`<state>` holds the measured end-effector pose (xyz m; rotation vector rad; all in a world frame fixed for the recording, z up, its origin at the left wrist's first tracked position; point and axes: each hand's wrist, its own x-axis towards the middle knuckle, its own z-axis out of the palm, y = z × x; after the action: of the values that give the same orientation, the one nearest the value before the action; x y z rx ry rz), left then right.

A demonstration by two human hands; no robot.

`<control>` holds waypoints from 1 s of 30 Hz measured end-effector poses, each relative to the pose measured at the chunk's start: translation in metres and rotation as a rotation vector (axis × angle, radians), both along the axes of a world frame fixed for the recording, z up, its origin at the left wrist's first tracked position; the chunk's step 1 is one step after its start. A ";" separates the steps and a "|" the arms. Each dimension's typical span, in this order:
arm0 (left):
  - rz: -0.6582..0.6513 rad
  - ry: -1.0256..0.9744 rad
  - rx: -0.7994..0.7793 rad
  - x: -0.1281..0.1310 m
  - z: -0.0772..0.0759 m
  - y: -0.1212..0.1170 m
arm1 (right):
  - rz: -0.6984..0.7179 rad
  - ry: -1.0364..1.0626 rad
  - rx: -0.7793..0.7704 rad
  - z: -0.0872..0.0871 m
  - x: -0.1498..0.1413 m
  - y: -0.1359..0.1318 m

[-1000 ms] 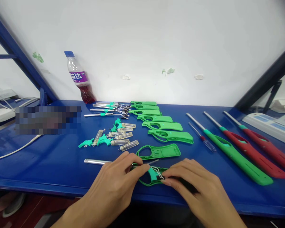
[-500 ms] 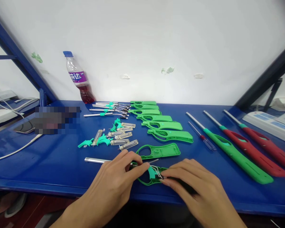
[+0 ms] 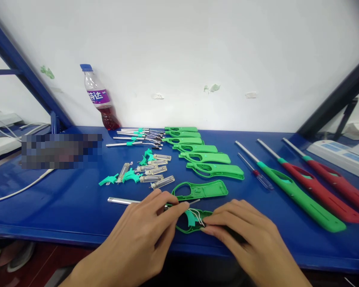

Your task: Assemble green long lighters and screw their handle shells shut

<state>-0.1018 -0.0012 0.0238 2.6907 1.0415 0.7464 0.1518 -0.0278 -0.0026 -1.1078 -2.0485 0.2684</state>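
Drink bottle [image 3: 101, 99] at the back of the blue bench [image 3: 62, 215], close by the wall [image 3: 179, 48]; blue cap, dark red liquid in the lower part. Its purple label [image 3: 98, 97] carries large white characters, which I read as 芬达, the first partly turned away; smaller print by the upper edge too fine to make out. At the near edge, between the person's hands, lies an open green half shell [image 3: 208, 214] with a turquoise trigger [image 3: 190, 218] and white wires [image 3: 200, 216] in it. Left hand [image 3: 148, 223]: back up, fingers bent over the shell's front end, a metal tube [image 3: 121, 201] running out beyond the knuckles; what its fingertips grip is hidden, cannot tell. Right hand [image 3: 242, 229]: comes in from the opposite side, wrist low, thumb and forefinger pinching the white wires near their ends, inside the shell. A second half shell [image 3: 211, 190] lies just behind, hollow side up. Clear-handled screwdriver [image 3: 263, 180] to the person's right, beside a long green lighter [image 3: 300, 197].
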 end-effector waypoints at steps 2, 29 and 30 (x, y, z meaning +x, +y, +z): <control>0.023 0.002 0.025 -0.004 0.003 0.001 | -0.004 -0.004 0.008 0.000 0.000 0.000; -0.043 0.034 -0.040 -0.006 0.004 0.006 | -0.027 -0.054 0.103 0.004 -0.002 0.002; -0.042 0.033 -0.039 -0.005 0.003 0.005 | -0.040 -0.040 0.099 0.005 -0.003 0.001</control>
<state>-0.1073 0.0042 0.0271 2.6918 0.9923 0.6701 0.1490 -0.0266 0.0020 -1.0996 -2.0497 0.1246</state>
